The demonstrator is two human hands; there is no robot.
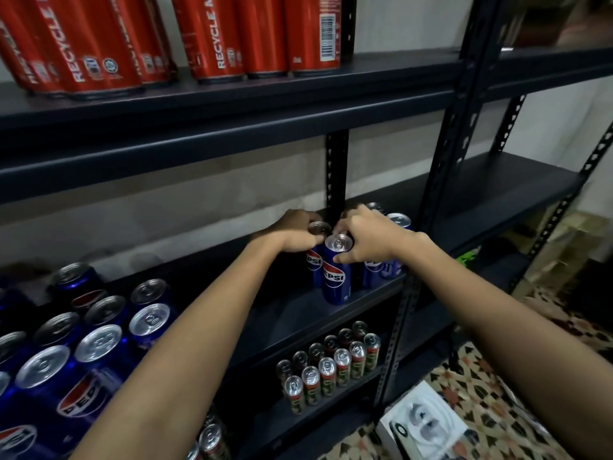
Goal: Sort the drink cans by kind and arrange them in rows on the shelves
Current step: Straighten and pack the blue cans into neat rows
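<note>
The right hand's (366, 239) fingers curl round the top of a blue Pepsi can (336, 273) standing at the front of the middle shelf (292, 313), the left hand (297, 232) grips the neighbouring Pepsi can (315, 260) just behind it, and more blue cans (99, 333) crowd the shelf's left end below a row of red cans (232, 34).

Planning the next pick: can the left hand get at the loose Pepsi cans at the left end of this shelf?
Probably yes: the left hand grips a can by the post, and nothing stands between it and the loose Pepsi cans.
</note>
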